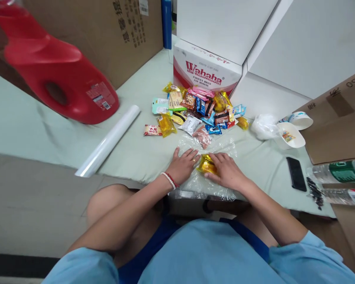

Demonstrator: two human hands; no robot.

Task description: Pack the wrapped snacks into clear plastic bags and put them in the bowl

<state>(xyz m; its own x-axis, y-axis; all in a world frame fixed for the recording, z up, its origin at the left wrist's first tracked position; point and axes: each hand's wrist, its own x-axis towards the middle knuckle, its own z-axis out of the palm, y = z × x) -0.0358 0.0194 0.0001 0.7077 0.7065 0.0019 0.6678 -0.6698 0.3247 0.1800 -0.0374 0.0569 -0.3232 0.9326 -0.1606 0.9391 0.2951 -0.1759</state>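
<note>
My left hand (pixel 182 166) lies flat with its fingers spread on a clear plastic bag (pixel 195 185), its fingertips close to a yellow-wrapped snack packet (pixel 206 165). My right hand (pixel 226 170) has its thumb and fingers around the right side of that packet, which rests on the bag. Just beyond the bag is a heap of wrapped snacks, among them a silver packet (pixel 190 124), a pinkish packet (pixel 203 137) and a blue packet (pixel 213 129). At the heap's left sit another yellow packet (pixel 166 124) and a red-and-cream packet (pixel 153 130).
A Wahaha carton (pixel 205 71) stands behind the heap. To the left are a red jug (pixel 59 75) and a white roll (pixel 109 142). On the right are a white plastic bag (pixel 264 126), a white bowl (pixel 290 136), a phone (pixel 296 174) and plastic bottles (pixel 340 172).
</note>
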